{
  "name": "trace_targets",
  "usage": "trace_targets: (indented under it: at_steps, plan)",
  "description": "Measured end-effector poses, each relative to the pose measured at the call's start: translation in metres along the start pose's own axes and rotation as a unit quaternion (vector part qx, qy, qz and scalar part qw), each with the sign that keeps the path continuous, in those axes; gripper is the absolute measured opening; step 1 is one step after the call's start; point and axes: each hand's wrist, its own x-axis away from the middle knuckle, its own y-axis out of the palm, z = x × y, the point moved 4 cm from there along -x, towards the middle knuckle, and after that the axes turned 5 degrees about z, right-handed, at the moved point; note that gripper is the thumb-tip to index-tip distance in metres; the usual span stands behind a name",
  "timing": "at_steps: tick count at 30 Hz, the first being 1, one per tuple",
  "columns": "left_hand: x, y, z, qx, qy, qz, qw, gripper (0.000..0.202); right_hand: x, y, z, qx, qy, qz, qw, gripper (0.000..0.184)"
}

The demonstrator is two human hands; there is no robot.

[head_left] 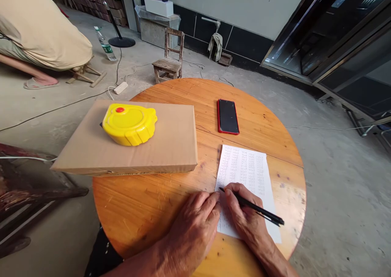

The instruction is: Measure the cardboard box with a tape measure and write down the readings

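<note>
My right hand [244, 209] is closed round a black pen [259, 209], its tip touching a white sheet of paper [271, 212] near the left edge. Columns of small handwriting cover the sheet, too fine to read. Beside it my left hand [197, 226] rests on the table, fingers curled and pressed together, fingertips by the paper's left edge. No object shows in it. Both hands lie on a round wooden table [137, 207]. Beyond the paper lies a smartphone [228, 117] in a red case, its screen dark.
A brown cardboard box [171, 142] overhangs the table's left side, with a yellow tape measure [130, 124] on top. Past the table stand a small wooden chair [168, 65], a water bottle [105, 45] and a power strip [121, 88]. Another person's foot [42, 81] shows at left.
</note>
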Motion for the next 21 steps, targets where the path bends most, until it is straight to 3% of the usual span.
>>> trace_targets:
  at_steps: [21]
  plan:
    - [-0.001, -0.0006, -0.0006, 0.001, -0.002, 0.004, 1.0, 0.035, 0.0031, 0.002, 0.0046, 0.015, 0.001, -0.017, 1.0, 0.022]
